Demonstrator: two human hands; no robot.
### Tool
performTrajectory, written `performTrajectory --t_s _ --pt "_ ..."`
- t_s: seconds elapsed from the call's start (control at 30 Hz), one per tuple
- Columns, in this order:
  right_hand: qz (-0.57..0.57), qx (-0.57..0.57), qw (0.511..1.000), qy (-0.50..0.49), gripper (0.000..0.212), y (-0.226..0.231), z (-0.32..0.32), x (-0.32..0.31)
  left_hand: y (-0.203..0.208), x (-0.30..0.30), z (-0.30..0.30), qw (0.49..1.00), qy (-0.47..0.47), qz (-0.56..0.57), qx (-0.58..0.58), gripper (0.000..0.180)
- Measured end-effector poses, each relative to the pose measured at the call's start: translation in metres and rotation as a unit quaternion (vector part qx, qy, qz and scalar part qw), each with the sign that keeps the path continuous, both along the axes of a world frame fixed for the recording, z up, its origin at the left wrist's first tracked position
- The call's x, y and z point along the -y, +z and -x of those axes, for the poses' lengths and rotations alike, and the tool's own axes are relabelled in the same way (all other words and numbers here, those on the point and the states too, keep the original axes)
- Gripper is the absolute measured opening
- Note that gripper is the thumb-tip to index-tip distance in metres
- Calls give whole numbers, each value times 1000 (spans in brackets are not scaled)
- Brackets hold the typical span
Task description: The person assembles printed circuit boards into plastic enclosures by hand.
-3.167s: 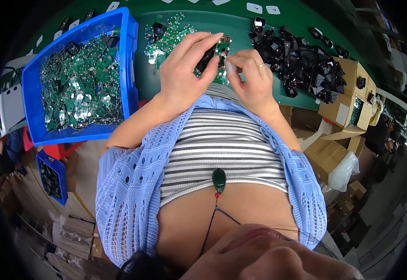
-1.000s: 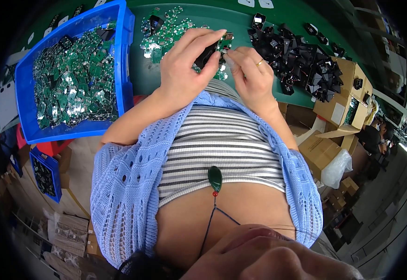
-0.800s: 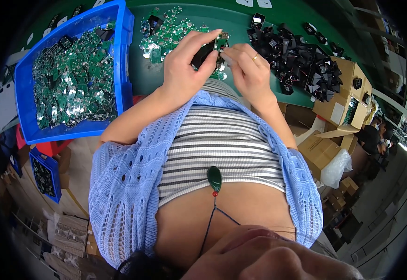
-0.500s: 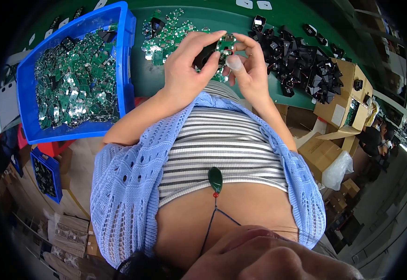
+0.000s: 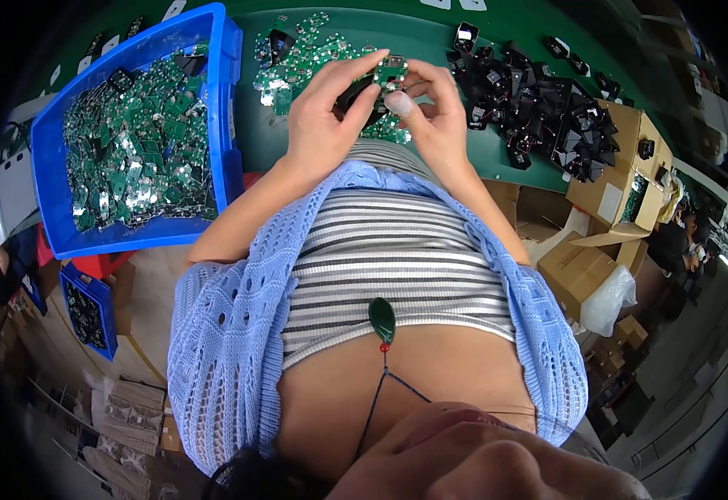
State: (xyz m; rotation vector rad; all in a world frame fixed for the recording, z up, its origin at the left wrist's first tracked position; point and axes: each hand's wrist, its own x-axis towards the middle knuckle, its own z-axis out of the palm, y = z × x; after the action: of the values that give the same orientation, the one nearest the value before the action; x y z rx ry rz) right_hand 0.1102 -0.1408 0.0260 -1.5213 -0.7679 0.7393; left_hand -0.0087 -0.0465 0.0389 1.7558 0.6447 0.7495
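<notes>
Between both hands, above the green work surface, is a small green circuit board with a metal connector at its far end. My left hand pinches its left side with thumb and forefinger. My right hand grips the right side, its thumb wearing a whitish cover at the tip. A dark part shows behind the board, mostly covered by my left fingers. Loose circuit boards lie spread beyond my left hand, and a few more show below the held one. Right of my right hand is a heap of black plastic housings.
A blue bin full of green circuit boards stands at the left. Against the table's right edge is an open cardboard box, with another carton and a clear plastic bag below. A smaller blue crate sits lower left.
Both hands have shifted slightly left and away from me with the circuit board between them. Their grip looks much the same.
</notes>
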Motion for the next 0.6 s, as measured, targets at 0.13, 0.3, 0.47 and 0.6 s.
performTrajectory --t_s 0.13,0.3,0.47,0.6 --pt "-27 110 993 -33 27 3 -3 0 -6 0 1 998 -19 56 -1 39" --pt "-71 14 997 -26 17 6 -9 3 -22 -9 5 991 -93 -71 -62 35" --pt "11 -153 988 -18 14 20 -18 7 -11 -16 0 867 -140 476 -43 34" --pt "42 -144 989 18 11 29 -13 5 -17 -14 -3 838 -127 530 -16 31"
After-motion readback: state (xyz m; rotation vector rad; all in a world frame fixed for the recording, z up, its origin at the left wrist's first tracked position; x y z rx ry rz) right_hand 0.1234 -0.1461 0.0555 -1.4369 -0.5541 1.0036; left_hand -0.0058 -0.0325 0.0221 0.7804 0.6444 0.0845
